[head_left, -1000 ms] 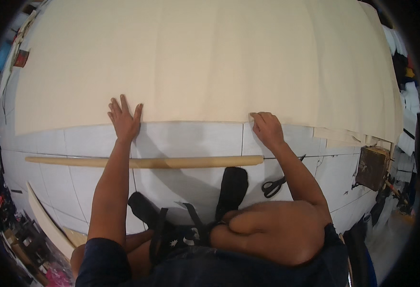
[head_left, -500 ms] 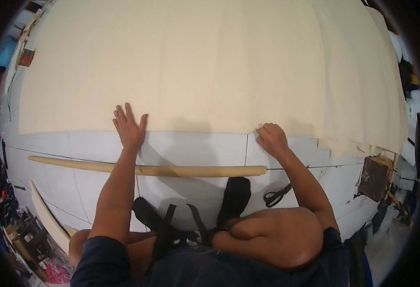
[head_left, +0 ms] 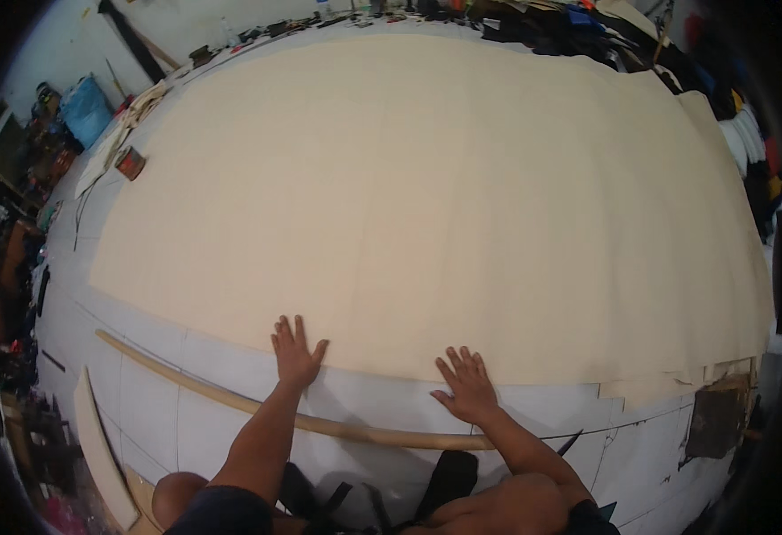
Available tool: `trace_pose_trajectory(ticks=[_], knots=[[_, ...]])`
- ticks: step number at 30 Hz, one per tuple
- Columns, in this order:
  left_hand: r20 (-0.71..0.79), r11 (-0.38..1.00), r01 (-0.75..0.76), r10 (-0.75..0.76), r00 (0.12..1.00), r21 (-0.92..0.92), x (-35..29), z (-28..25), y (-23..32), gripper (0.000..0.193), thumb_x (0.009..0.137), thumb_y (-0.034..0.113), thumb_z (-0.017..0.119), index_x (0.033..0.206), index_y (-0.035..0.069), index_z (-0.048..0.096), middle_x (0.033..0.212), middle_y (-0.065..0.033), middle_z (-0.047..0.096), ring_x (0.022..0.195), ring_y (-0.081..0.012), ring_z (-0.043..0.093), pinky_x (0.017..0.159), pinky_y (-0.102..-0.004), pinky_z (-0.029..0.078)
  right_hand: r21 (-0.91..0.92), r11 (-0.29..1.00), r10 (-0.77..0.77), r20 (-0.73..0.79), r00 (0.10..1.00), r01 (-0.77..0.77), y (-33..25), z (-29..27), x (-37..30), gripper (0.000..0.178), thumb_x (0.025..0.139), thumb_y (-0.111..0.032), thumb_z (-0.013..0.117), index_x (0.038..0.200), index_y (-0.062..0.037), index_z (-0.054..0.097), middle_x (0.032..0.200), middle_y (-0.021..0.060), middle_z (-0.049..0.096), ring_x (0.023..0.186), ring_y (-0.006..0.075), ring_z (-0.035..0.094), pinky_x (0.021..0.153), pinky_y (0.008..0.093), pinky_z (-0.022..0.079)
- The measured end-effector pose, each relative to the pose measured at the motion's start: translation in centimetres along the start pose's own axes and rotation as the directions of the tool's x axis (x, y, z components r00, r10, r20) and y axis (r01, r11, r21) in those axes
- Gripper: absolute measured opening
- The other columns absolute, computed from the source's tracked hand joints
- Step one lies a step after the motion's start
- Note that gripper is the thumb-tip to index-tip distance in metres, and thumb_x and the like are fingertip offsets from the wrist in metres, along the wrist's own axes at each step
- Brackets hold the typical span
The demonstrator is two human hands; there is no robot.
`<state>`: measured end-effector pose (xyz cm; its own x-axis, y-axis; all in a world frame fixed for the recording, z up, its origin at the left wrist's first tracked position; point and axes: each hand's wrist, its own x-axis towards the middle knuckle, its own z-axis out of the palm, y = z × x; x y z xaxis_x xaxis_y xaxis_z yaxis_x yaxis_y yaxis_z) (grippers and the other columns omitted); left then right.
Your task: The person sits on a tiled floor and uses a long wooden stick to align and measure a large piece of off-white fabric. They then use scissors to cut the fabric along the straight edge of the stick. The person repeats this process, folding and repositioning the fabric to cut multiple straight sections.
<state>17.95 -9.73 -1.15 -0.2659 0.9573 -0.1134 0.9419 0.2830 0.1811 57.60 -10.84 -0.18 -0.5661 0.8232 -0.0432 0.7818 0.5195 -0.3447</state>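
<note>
A large cream cloth sheet (head_left: 391,196) with soft folds lies spread over the white tiled floor. On its near edge my left hand (head_left: 298,357) rests flat, fingers apart and pointing away from me. My right hand (head_left: 468,390) lies further right along the same edge, palm down with the fingers spread. Neither hand holds anything. Between the cloth and my legs runs a long tan strip or pole (head_left: 346,429), passing under my left forearm. A dark pointed tip, likely of the scissors (head_left: 572,442), shows beside my right forearm, which hides the rest.
A reddish tin (head_left: 130,163) stands by the cloth's left edge. At the near right corner sits a brown block-like object (head_left: 716,423). A pale board (head_left: 104,450) lies at my left. Dark fabrics (head_left: 569,40) are heaped behind the cloth, and a blue bag (head_left: 86,111) sits far left.
My right hand has opened from curled fingers to a flat, spread palm on the cloth edge. The view has tilted up, showing the far side of the cloth and the wall.
</note>
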Motion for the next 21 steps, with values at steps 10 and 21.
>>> trace_pose_trajectory(ticks=[10, 21], knots=[[-0.164, 0.943, 0.221, -0.266, 0.950, -0.248, -1.1, -3.7, -5.3, 0.069, 0.089, 0.043, 0.065, 0.141, 0.002, 0.046, 0.147, -0.0280, 0.037, 0.135, -0.0435, 0.037, 0.110, -0.0529, 0.032, 0.208, 0.974, 0.093, -0.036, 0.995, -0.083, 0.3, -2.0, -6.1, 0.062, 0.085, -0.049, 0.070, 0.127, -0.0047, 0.062, 0.145, 0.0233, 0.045, 0.137, 0.0404, 0.038, 0.114, 0.0527, 0.025], [0.107, 0.282, 0.806, -0.915, 0.389, -0.521, -10.5, -1.7, -8.9, 0.113, 0.075, 0.041, 0.076, 0.156, 0.010, 0.004, 0.132, -0.0281, 0.040, 0.123, -0.0459, 0.048, 0.102, -0.0545, 0.044, 0.131, 0.990, -0.052, -0.013, 0.999, 0.053, -2.7, 0.4, -11.5, 0.045, 0.072, -0.040, 0.082, 0.096, -0.0064, 0.065, 0.092, 0.0130, 0.060, 0.088, 0.0334, 0.056, 0.077, 0.0457, 0.042]])
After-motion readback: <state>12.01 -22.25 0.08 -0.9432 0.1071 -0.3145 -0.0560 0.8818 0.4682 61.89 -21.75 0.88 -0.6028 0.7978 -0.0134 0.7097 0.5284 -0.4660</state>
